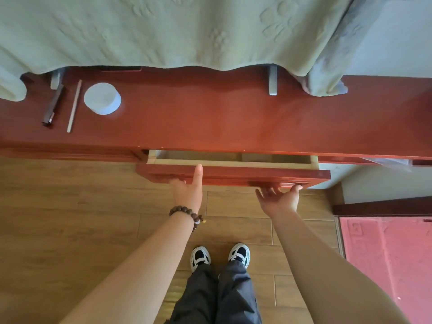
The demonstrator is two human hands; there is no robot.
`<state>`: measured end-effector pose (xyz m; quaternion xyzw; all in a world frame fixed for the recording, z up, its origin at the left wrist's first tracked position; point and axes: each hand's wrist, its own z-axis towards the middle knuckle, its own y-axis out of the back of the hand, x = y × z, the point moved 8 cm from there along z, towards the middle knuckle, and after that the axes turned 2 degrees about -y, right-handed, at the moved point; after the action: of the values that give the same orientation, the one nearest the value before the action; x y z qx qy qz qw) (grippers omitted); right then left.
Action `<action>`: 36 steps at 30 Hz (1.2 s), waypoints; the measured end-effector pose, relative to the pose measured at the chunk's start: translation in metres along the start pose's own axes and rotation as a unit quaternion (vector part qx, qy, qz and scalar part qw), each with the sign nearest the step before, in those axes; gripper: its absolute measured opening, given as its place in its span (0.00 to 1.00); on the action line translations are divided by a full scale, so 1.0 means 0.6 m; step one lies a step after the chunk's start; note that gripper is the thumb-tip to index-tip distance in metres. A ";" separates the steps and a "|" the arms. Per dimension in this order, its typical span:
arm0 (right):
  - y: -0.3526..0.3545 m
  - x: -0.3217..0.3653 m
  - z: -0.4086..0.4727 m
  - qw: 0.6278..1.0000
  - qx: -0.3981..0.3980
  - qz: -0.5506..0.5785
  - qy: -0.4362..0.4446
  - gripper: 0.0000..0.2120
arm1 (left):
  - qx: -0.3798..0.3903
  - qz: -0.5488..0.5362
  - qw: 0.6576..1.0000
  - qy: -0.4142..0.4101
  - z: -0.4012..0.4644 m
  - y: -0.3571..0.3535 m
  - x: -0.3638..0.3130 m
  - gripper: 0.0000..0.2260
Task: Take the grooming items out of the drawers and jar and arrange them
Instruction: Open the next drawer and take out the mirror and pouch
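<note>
A red-brown wooden drawer (233,175) stands a little way out of the dresser (233,122), showing a pale wood rim; its inside is hidden. My left hand (189,188) grips the drawer front from below, thumb lying on its top edge. My right hand (279,198) holds the underside of the drawer front near its dark handle (264,184), fingers curled under. On the dresser top at the left lie a dark pen-like stick (52,106), a thin pale stick (74,106) and a round white jar (102,98).
A green quilted cloth (175,31) hangs over the back of the dresser, with two grey metal brackets (272,80) below it. Wood-look floor tiles lie underfoot, a red mat (388,260) at the right. My shoes (219,256) stand close to the drawer.
</note>
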<state>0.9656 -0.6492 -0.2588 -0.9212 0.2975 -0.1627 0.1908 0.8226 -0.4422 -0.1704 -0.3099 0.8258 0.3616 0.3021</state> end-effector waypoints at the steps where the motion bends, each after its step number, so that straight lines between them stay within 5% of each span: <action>1: 0.012 -0.004 -0.008 1.000 -0.005 0.000 -0.001 0.38 | -0.003 -0.001 1.000 0.004 -0.011 0.005 0.009 0.38; 29: 0.245 -0.078 -0.152 0.998 -0.057 -0.002 -0.029 0.39 | -0.038 0.009 0.999 0.033 -0.211 0.084 0.209 0.38; 33: 0.247 -0.074 -0.167 0.997 -0.050 -0.040 -0.033 0.38 | -0.035 0.038 0.998 0.039 -0.213 0.088 0.202 0.38; 36: 0.256 -0.064 -0.188 0.989 -0.059 -0.134 -0.035 0.32 | -0.007 0.088 0.995 0.035 -0.215 0.088 0.189 0.30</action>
<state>0.8147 -0.7697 -0.2360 -0.9675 0.1739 -0.1365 0.1230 0.6775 -0.5480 -0.1589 -0.2505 0.8573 0.3816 0.2381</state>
